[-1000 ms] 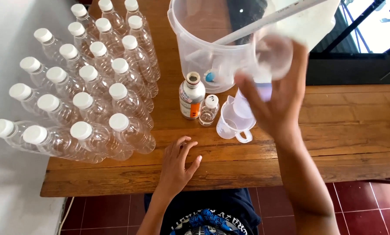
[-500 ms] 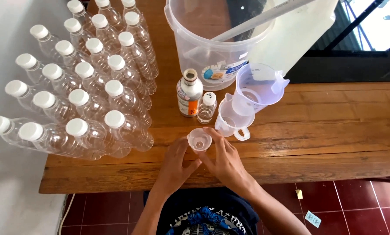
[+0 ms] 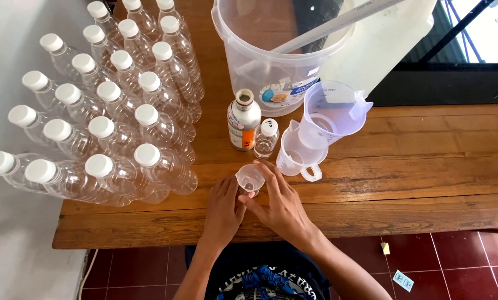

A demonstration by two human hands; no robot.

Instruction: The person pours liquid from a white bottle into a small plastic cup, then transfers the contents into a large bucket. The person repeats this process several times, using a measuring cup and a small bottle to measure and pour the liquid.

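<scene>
While resting on the wooden table [image 3: 415, 183], the small clear cup [image 3: 250, 178] is pinched between the loosely curled right hand [image 3: 285, 208] and left hand [image 3: 224, 211]; grip points are hidden, possibly fingertip-only. Its contents can't be made out.

White bottle [image 3: 244, 120] with orange-banded label beside small vial [image 3: 266, 138], blue-and-white oval label [image 3: 282, 93] on clear bucket [image 3: 243, 50]

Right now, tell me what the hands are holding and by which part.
Both hands, left and right, hold a small clear cup on the wooden table, fingertips pinching its sides just under the rim.
</scene>
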